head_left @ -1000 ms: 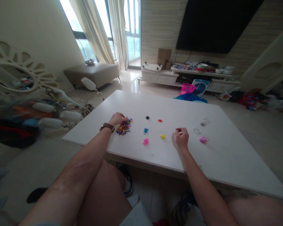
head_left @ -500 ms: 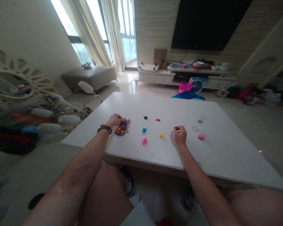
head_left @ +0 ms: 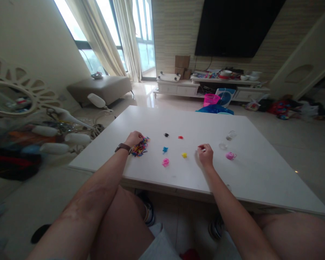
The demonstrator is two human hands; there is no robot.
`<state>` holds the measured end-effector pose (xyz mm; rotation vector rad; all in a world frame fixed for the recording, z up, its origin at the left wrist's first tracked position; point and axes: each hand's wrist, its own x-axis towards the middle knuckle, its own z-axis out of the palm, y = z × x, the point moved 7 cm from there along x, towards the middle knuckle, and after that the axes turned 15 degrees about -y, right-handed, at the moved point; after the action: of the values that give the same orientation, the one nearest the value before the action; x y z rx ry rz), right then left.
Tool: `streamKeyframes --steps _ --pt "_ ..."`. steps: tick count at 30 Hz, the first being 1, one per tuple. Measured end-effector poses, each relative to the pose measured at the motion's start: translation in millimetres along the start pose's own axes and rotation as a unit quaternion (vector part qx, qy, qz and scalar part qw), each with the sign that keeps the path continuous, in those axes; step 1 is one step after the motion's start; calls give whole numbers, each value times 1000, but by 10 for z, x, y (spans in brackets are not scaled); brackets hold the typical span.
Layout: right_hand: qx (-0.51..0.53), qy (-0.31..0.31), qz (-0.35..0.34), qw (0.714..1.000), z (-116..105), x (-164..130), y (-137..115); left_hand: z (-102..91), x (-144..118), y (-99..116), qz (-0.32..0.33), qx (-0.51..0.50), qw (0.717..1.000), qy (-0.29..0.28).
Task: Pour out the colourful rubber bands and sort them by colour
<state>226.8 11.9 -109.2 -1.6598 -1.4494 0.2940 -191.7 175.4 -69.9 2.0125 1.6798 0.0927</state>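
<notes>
My left hand point(head_left: 134, 138), with a watch on the wrist, is at the top of a pile of small multicoloured bands point(head_left: 140, 147), which look like little elastic hair ties. Its fingertips are pinched together at the pile; what is between them is too small to make out. My right hand point(head_left: 206, 154) rests on the table with curled fingers and thumb close together, and whatever they hold is hidden. Between the hands lie small sorted heaps: black bands point(head_left: 166, 135), red bands point(head_left: 180, 137), blue bands point(head_left: 165, 150), yellow bands point(head_left: 184, 155) and pink bands point(head_left: 165, 162).
Right of my right hand are a pink round container point(head_left: 230, 156), a clear ring-like lid point(head_left: 222, 146) and a clear small jar point(head_left: 231, 135). All stand on the white table point(head_left: 260, 173). A pink basket point(head_left: 211, 99) is beyond its far edge.
My left hand has shifted slightly to the right, further over the pile's upper edge. The right hand keeps its place and shape. The view has turned a little.
</notes>
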Motion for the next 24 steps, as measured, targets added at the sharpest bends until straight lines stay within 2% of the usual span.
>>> streamKeyframes --steps 7,16,24 --pt "2 1 -6 1000 12 2 -2 57 32 -29 -12 21 1000 -4" --pt "10 2 -7 1000 15 -4 2 -71 -21 54 -1 6 1000 10" --pt "23 8 -15 1000 26 3 28 -114 -65 74 0 -25 1000 -1"
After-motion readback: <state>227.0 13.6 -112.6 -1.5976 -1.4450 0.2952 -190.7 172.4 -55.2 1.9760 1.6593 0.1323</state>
